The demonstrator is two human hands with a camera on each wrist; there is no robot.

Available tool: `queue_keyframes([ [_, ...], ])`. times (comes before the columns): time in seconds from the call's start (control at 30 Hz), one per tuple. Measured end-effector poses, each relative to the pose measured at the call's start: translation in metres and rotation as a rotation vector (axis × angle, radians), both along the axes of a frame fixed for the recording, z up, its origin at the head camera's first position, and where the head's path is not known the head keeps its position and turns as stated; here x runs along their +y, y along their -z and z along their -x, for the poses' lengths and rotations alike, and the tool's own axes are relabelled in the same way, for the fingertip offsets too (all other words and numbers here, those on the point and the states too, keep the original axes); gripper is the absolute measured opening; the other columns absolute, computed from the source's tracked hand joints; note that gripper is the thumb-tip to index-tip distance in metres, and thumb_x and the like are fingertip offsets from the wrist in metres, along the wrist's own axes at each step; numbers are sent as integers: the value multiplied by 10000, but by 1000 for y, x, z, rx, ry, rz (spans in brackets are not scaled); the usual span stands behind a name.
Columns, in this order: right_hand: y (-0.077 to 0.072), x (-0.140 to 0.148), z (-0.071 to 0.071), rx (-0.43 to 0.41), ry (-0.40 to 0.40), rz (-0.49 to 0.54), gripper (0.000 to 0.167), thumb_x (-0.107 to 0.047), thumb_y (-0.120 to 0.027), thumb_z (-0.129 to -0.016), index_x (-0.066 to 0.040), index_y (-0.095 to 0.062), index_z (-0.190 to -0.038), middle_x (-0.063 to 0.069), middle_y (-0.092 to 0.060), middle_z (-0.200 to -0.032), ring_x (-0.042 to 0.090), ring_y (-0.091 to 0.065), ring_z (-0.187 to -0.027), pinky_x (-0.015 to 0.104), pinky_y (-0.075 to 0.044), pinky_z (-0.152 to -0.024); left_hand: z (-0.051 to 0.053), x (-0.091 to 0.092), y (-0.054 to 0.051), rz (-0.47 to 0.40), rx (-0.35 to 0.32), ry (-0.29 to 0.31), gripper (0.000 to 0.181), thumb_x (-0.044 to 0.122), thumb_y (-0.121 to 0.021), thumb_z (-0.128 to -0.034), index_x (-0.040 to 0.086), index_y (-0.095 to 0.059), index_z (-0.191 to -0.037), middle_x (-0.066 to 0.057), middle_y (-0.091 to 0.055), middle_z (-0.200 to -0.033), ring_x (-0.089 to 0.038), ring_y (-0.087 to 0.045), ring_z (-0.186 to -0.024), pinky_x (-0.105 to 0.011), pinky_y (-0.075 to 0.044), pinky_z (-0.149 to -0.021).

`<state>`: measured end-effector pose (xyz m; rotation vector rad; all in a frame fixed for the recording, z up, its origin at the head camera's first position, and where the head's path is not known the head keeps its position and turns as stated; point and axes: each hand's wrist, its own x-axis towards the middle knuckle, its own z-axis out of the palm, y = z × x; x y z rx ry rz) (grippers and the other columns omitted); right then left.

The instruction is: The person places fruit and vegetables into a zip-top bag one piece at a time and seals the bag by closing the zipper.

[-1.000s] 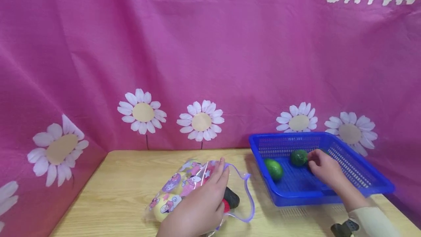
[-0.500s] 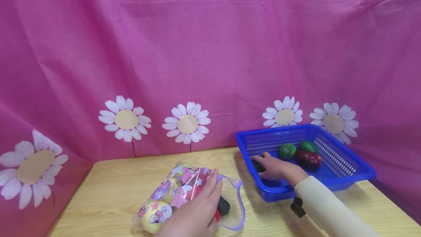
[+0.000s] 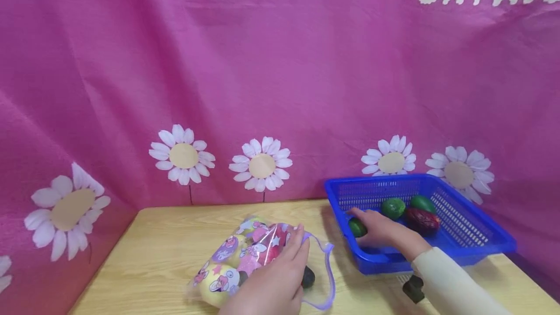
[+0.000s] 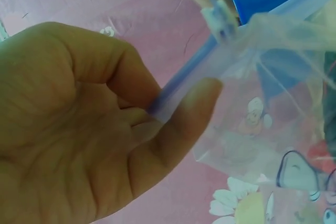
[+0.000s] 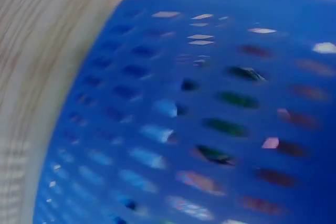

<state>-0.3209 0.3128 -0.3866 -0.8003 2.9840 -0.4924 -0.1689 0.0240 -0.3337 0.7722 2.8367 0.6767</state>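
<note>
In the head view my left hand [image 3: 277, 278] lies over the mouth of a clear, cartoon-printed zip bag [image 3: 224, 278]. The left wrist view shows the bag's purple zip edge [image 4: 189, 69] held between its thumb and bent fingers. Yellow, pink and red items and a dark rounded item [image 3: 308, 277] fill the bag. Inside the blue basket [image 3: 477, 252], my right hand [image 3: 378, 230] curls round a green rounded fruit [image 3: 358, 227] near the left wall. The right wrist view is blurred and shows the perforated basket wall [image 5: 173, 103], not the hand.
Deeper in the basket are a round green fruit [image 3: 393, 208], an oval green one [image 3: 423, 203] and a dark red, wrinkled one [image 3: 423, 221]. Basket and bag share a light wooden table [image 3: 162, 237]. A pink cloth with printed daisies [image 3: 262, 165] hangs behind.
My right hand has moved left in the basket, from beside the round green fruit to the one by the left wall. My left hand stays at the bag. The view has shifted slightly.
</note>
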Motion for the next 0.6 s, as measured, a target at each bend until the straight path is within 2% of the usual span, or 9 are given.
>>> queue_keyframes([
  [0.1, -10, 9, -10, 110, 36, 153, 667, -238, -836, -751, 47, -511, -1259, 117, -649, -967, 235, -619, -828, 389, -523, -704, 1, 9, 1, -17, 16, -8, 752, 73, -622, -952, 94, -266, -1614, 21, -27, -1713, -185, -196, -1539, -204, -439, -481],
  [0.13, -14, 11, -15, 147, 50, 198, 657, -230, -830, -752, 57, -503, -1244, 101, -638, -931, 203, -596, -775, 360, -507, -652, 2, 12, 1, -16, 41, -9, 738, 79, -608, -961, 87, -263, -1614, 13, -22, -1713, -186, -194, -1539, -211, -501, -555],
  [0.17, -19, 13, -20, 181, 64, 235, 641, -219, -821, -757, 61, -500, -1236, 89, -624, -904, 177, -570, -737, 333, -490, -611, 3, 15, 1, -22, 66, -11, 730, 78, -593, -965, 80, -258, -1614, 8, -12, -1713, -183, -201, -1536, -207, -499, -552],
  [0.2, -24, 14, -25, 212, 83, 266, 621, -206, -811, -761, 52, -507, -1237, 86, -622, -900, 161, -557, -722, 309, -481, -587, 4, 18, 1, -17, 100, -11, 721, 85, -581, -968, 69, -256, -1612, -5, -7, -1712, -185, -190, -1537, -202, -523, -603],
  [0.33, -40, 12, -53, 311, 96, 337, 605, -180, -802, -786, -9, -529, -1298, 109, -638, -985, 159, -557, -754, 276, -470, -550, 7, 32, 3, -26, 225, -31, 687, 109, -541, -965, 21, -278, -1594, -56, -22, -1708, -187, -140, -1543, -159, -500, -583],
  [0.37, -41, 10, -60, 328, 78, 353, 601, -180, -811, -790, -41, -540, -1308, 98, -643, -1003, 142, -564, -763, 269, -475, -551, 8, 35, 4, -37, 254, -41, 684, 112, -538, -954, 15, -295, -1587, -67, -50, -1706, -191, -157, -1540, -158, -456, -513],
  [0.43, -42, 5, -76, 357, 11, 395, 568, -162, -822, -794, -99, -567, -1298, 55, -658, -1001, 95, -572, -751, 258, -479, -543, 8, 42, 6, -62, 322, -68, 673, 120, -550, -930, 5, -353, -1563, -90, -134, -1695, -208, -210, -1529, -162, -447, -492],
  [0.53, -35, -4, -94, 355, -140, 453, 508, -135, -820, -816, -176, -594, -1269, -48, -671, -964, 10, -577, -724, 239, -486, -544, 11, 49, 12, -99, 469, -118, 632, 109, -603, -879, -8, -480, -1488, -139, -318, -1633, -230, -364, -1471, -169, -482, -517],
  [0.6, -26, -10, -100, 329, -237, 475, 485, -127, -805, -834, -197, -601, -1269, -104, -669, -942, -22, -574, -723, 230, -485, -558, 14, 54, 16, -113, 530, -149, 594, 85, -638, -867, -4, -536, -1445, -149, -393, -1593, -239, -438, -1427, -181, -516, -544],
])
